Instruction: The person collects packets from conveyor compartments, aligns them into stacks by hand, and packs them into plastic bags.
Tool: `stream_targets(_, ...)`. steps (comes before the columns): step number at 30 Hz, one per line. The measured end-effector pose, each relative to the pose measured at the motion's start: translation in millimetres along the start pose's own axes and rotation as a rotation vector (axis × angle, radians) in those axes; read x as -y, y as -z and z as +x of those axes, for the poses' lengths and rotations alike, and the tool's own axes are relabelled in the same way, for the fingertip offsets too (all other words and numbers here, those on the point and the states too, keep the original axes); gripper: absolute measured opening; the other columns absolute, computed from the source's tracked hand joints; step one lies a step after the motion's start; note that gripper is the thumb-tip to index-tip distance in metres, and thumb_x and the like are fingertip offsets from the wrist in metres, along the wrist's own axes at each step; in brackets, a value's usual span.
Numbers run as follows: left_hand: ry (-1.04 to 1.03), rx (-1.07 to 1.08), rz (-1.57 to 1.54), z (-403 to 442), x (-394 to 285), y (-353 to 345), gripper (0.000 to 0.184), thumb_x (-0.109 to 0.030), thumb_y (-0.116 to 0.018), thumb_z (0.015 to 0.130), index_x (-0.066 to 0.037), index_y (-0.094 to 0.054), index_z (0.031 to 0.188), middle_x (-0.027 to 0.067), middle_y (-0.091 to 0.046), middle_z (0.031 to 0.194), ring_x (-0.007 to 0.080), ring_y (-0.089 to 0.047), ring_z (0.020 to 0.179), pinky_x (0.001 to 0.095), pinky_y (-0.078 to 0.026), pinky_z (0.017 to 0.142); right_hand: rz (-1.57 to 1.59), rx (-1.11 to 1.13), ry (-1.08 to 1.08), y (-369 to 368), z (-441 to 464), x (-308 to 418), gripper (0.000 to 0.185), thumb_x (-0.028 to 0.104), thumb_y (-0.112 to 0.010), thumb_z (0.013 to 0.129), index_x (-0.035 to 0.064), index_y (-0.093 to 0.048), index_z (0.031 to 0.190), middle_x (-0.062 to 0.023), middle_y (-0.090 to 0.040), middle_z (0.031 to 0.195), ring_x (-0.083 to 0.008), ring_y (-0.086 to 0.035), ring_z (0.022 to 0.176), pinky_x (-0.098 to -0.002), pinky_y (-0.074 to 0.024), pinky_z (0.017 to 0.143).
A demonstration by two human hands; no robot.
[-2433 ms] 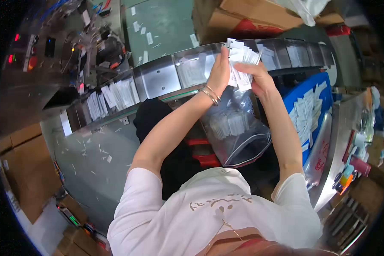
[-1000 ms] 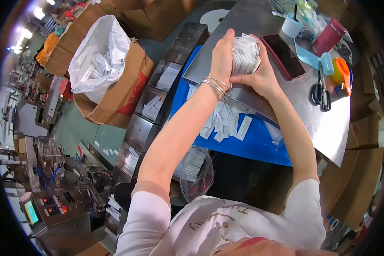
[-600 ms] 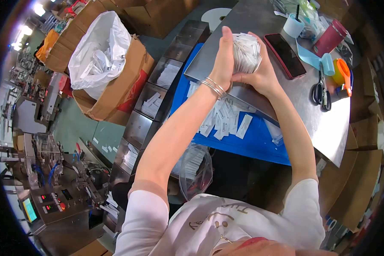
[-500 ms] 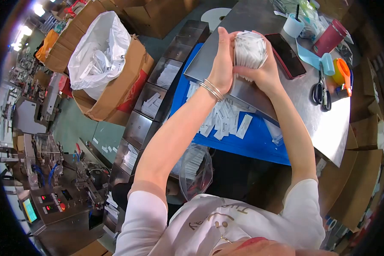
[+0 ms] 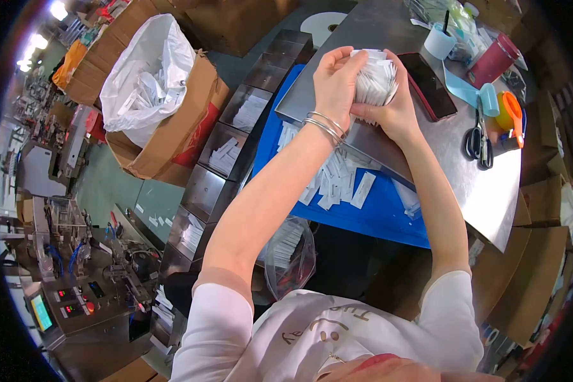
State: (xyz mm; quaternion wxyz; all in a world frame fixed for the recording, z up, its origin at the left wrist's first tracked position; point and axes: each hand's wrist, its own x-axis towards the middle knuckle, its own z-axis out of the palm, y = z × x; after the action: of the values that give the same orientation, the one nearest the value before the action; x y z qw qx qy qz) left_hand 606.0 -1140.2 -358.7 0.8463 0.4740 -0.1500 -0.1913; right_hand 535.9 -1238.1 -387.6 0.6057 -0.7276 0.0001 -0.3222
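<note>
A thick bundle of white packets stands between my hands over the metal table. My right hand wraps round its right side, with the thumb across the lower edge. Against the bundle's left side is my left hand, its fingers curled at the top corner; bangles circle that wrist. Loose white packets lie on a blue tray below the table edge. A clear bag of packets hangs near my lap.
A phone, scissors, an orange tape dispenser and a red bottle lie to the right. At left are metal compartments, a carton with a white liner bag, and a machine.
The view has swung from the metal compartments to the table, the bundle moving along. Most recently, my left hand's fingers have curled in at the bundle's top.
</note>
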Motion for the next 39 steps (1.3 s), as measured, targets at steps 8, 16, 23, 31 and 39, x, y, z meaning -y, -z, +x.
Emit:
stream_targets(8, -0.035, 0.262, -0.164, -12.8, -8.7, 2.1, 0.053, -0.044, -0.037, 0.097, 0.0, -0.038, 0.127, 0.0149, -0.053, 0.124, 0.0204, -0.049, 0.115, 0.0317, -0.037, 0.099, 0.082, -0.016, 0.028, 0.9, 1.5, 2.6, 0.101, 0.002, -0.085, 0.054, 0.0044, -0.028, 0.137, -0.0131, -0.049, 0.123, -0.0218, -0.05, 0.112, -0.0333, -0.0421, 0.095)
stream_targets(16, 0.039, 0.297, -0.3, -33.3, -18.5, 24.5, 0.046, -0.034, -0.035, 0.1, 0.001, -0.039, 0.128, 0.0158, -0.051, 0.13, 0.021, -0.047, 0.119, 0.0338, -0.033, 0.104, 0.122, 0.081, -0.028, -4.5, -4.6, 16.0, 0.087, -0.002, -0.079, 0.058, 0.0051, -0.036, 0.133, -0.0085, -0.053, 0.118, -0.0175, -0.054, 0.108, -0.0309, -0.0436, 0.093)
stream_targets(23, -0.007, 0.135, -0.196, -57.3, -31.1, 48.5, 0.037, -0.014, -0.059, 0.09, -0.001, -0.049, 0.123, 0.0101, -0.056, 0.121, 0.0133, -0.053, 0.11, 0.0262, -0.041, 0.095, 0.077, 0.102, -0.003, -46.2, -21.7, 25.0, 0.085, -0.005, -0.078, 0.059, 0.0051, -0.035, 0.131, -0.0093, -0.052, 0.119, -0.0197, -0.054, 0.108, -0.033, -0.0456, 0.093)
stream_targets(31, -0.086, 0.111, -0.026, -28.2, -10.6, 27.8, 0.049, -0.017, -0.069, 0.083, 0.003, -0.048, 0.122, 0.0131, -0.06, 0.113, 0.0154, -0.056, 0.101, 0.029, -0.045, 0.088, 0.069, 0.075, -0.032, -29.0, -10.0, 13.0, 0.092, -0.004, -0.078, 0.059, 0.009, -0.031, 0.136, -0.0095, -0.049, 0.122, -0.0216, -0.05, 0.112, -0.035, -0.0434, 0.095)
stream_targets(39, 0.01, 0.115, -0.08, -49.1, -19.3, 40.6, 0.042, -0.032, -0.051, 0.095, 0.004, -0.053, 0.117, 0.0094, -0.059, 0.114, 0.0149, -0.054, 0.106, 0.03, -0.041, 0.094, 0.074, -0.001, -0.11, -35.5, -15.0, 17.6, 0.082, -0.005, -0.078, 0.059, 0.0052, -0.039, 0.13, -0.0084, -0.054, 0.117, -0.0199, -0.054, 0.107, -0.0332, -0.045, 0.093)
